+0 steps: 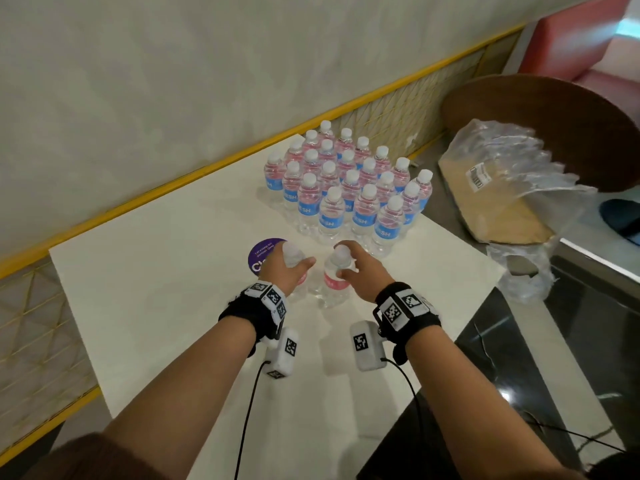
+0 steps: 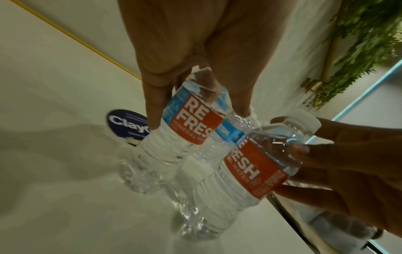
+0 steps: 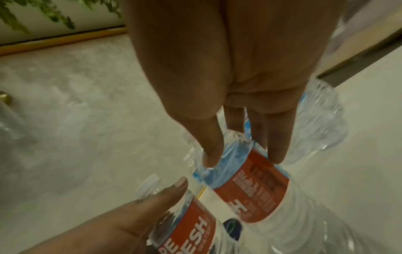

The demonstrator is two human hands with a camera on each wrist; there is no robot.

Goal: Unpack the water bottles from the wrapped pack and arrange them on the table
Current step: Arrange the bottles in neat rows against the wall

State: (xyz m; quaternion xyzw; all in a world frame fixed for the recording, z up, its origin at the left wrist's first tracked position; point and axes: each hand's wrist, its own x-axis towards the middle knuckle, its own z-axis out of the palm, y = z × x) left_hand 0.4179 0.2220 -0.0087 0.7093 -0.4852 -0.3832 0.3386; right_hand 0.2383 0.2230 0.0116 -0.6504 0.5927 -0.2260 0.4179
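- Head view: your left hand (image 1: 290,268) wraps the shoulder of one bottle (image 1: 294,258), and your right hand (image 1: 360,275) pinches a second bottle (image 1: 334,278) below its cap. Both stand mid-bench (image 1: 156,271), in front of the arranged block (image 1: 346,181) at the far right corner; the emptied wrap (image 1: 502,174) lies beyond the right edge.
- Left wrist view: thin ribbed walls will likely dent, so grip at the label (image 2: 193,118).
- Right wrist view: full bottles look weighty. Open room lies toward the left edge.

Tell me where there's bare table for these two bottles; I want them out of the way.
Bare white tabletop lies left of the round purple sticker, and near the forearms. It is crowded at the far block of clear blue-labelled water bottles.
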